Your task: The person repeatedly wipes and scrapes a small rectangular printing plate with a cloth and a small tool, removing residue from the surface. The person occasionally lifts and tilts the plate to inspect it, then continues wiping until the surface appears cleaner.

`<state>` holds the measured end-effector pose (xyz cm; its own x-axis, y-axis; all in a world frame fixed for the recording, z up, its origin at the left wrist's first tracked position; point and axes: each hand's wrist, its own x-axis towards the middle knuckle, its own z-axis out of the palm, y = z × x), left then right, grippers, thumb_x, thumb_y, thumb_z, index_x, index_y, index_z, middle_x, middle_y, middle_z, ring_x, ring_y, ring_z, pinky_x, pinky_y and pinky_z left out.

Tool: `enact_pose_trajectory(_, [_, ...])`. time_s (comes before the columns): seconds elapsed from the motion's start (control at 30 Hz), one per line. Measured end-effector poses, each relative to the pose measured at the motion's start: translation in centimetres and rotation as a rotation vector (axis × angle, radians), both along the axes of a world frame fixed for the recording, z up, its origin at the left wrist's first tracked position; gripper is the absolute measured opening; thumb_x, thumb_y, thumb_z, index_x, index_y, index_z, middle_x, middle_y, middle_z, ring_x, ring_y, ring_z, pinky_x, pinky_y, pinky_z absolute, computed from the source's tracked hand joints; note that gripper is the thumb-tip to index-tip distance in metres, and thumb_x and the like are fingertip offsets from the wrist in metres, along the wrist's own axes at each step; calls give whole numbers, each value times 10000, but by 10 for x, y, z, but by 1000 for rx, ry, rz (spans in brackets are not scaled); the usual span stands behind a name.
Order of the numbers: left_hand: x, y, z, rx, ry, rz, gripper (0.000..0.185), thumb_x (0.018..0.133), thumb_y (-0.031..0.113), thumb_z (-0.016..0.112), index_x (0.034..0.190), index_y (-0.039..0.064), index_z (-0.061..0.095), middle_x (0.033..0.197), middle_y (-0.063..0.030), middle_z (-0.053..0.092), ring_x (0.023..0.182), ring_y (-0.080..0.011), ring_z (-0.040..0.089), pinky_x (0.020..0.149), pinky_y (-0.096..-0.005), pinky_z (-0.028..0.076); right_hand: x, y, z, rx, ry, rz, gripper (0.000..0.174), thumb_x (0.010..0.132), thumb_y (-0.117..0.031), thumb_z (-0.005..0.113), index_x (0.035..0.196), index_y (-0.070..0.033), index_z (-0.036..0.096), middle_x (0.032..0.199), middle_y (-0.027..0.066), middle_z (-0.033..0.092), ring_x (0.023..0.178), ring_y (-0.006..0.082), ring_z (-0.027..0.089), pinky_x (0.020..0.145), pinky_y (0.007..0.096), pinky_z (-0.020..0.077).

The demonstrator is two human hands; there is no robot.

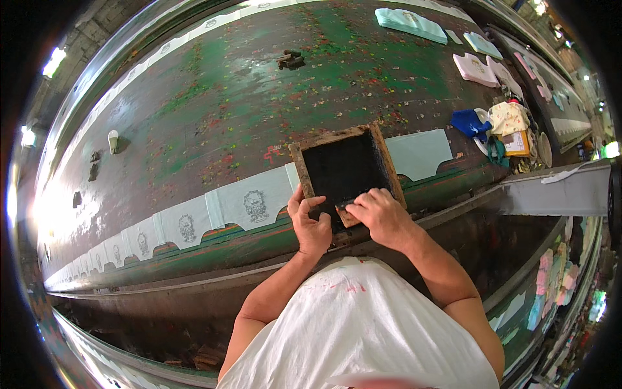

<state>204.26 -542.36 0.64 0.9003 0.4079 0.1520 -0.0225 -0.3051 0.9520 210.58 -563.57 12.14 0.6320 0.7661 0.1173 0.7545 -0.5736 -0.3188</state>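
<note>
A wood-framed printing screen (298, 171), black inside, lies over pale cloth pieces at the near edge of the long table. My left hand (311, 221) is on the screen's near left corner, thumb and fingers curled at the frame. In my right hand (381, 214) is a small wooden squeegee (347, 217), held inside the frame near its near right part. To the left runs a row of pale cloth pieces (272, 187) with dark printed figures. Right of the screen lies a light green cloth piece (421, 150), on which no print shows.
The paint-spotted table (204, 121) holds a light bulb (113, 141), small dark blocks (290, 60) and stacks of light blue (410, 24) and pink cloth (475, 69). A cluttered pile with a blue cloth (470, 124) stands at the right, beside a grey metal beam (559, 192).
</note>
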Motion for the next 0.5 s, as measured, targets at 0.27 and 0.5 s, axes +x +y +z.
enact_pose_trajectory(0.27, [-1,-1,3,-18,-19,13,428,807,-121,694,1166,80,807,1691,-275,512,1612,-443,476,1325,-512,383,-37,-21,-4,54,69,8,374,963,-173,818,1321,-68,799,1298,104,708,1253,335,657,1078,496,537])
enact_pose_trajectory(0.5, [-3,-3,15,-60,2,47,399,817,-107,709,1159,75,804,1712,-254,532,1633,-410,471,1340,-506,382,-34,-71,-27,441,-23,-347,459,1013,-272,874,1405,-63,757,1513,175,666,1435,393,624,1186,516,511])
